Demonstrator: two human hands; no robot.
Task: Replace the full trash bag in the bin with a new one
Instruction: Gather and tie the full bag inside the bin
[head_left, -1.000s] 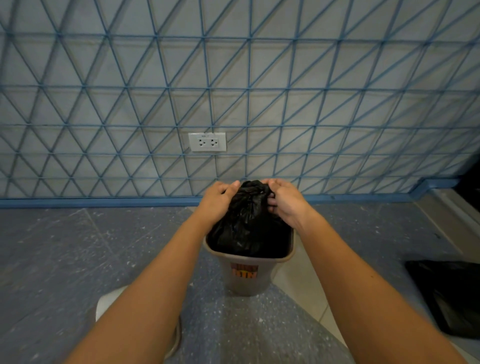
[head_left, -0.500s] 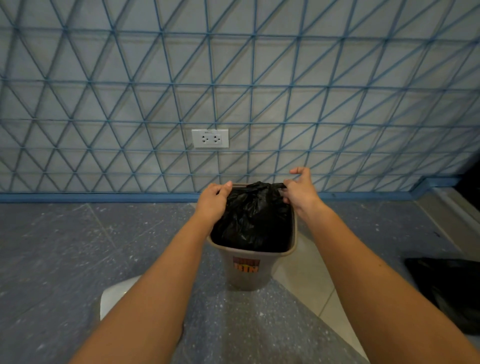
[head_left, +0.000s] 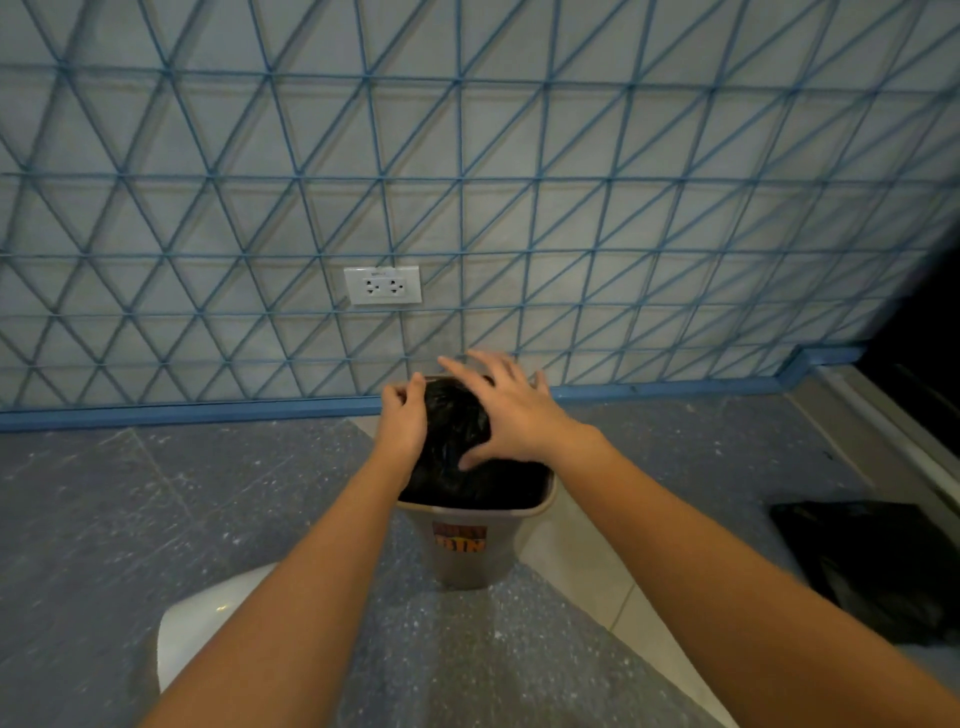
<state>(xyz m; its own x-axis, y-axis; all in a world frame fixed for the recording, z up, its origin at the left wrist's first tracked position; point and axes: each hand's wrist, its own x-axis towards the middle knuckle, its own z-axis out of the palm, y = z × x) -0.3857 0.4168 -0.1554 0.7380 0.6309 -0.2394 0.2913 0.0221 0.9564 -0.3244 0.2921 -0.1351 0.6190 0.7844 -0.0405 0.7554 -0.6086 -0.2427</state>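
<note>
At far left we see a white curved object (head_left: 208, 618) on the grey floor (head_left: 156, 519). Our left hand (head_left: 402, 421) curls its fingers on the black trash bag (head_left: 457, 431) at the far-left rim of the grey bin (head_left: 467, 551), which stands by the wall under a white socket (head_left: 383, 285). Our right hand (head_left: 511, 415) lies spread wide over the bag. Another black bag (head_left: 878, 566) lies at right.

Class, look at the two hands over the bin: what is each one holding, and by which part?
The left hand grips the black trash bag at its top left edge; the right hand holds nothing, fingers spread.
</note>
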